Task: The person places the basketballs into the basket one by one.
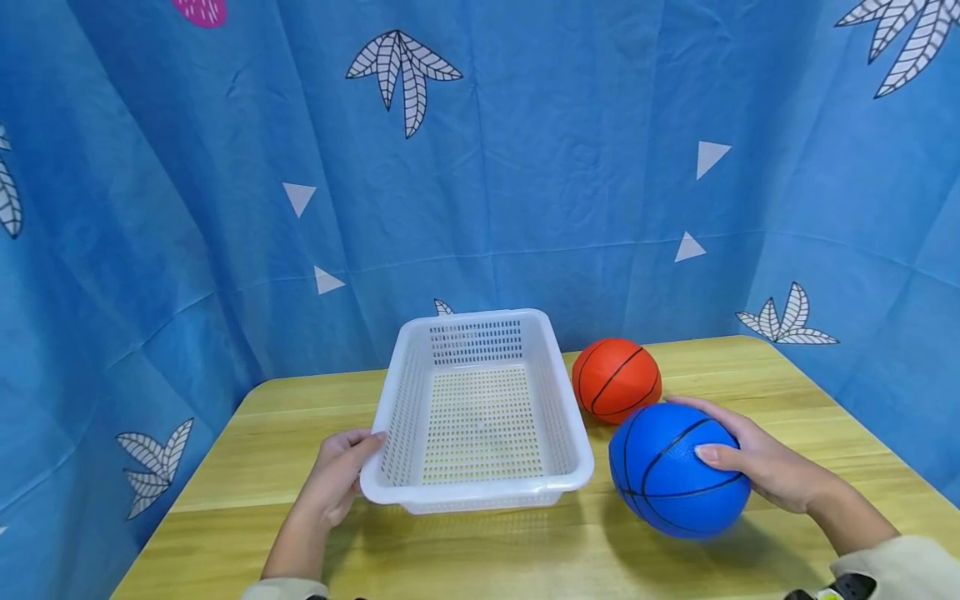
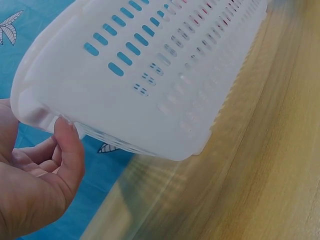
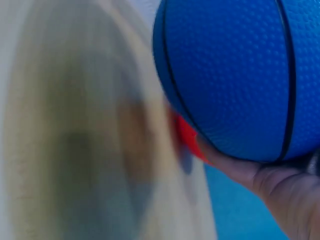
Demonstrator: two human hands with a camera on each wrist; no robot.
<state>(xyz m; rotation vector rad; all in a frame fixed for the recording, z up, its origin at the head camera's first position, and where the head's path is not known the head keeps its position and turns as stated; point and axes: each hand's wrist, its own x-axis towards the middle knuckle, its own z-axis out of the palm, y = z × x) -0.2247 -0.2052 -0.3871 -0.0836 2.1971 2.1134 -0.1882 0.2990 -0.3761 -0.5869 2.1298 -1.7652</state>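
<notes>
A white plastic basket [image 1: 480, 492] with perforated walls and floor stands at the middle of the wooden table, with nothing inside. My left hand [image 1: 341, 475] grips its left rim near the front corner, thumb on top. In the left wrist view, curled fingers [image 2: 70, 150] hold the rim of the basket [image 2: 150, 115] from below. To the right, my right hand [image 1: 765, 458] holds a blue basketball [image 1: 675, 492], with the thumb across its top right. The same blue basketball [image 3: 230, 80] fills much of the right wrist view. Behind it rests a red basketball [image 1: 617, 379], beside the basket's right wall.
The light wooden table [image 1: 255, 467] has rounded far corners. A blue curtain [image 1: 525, 167] printed with white leaves and triangles hangs behind it and along both sides. Shadows fall on the table under the basket and the blue ball.
</notes>
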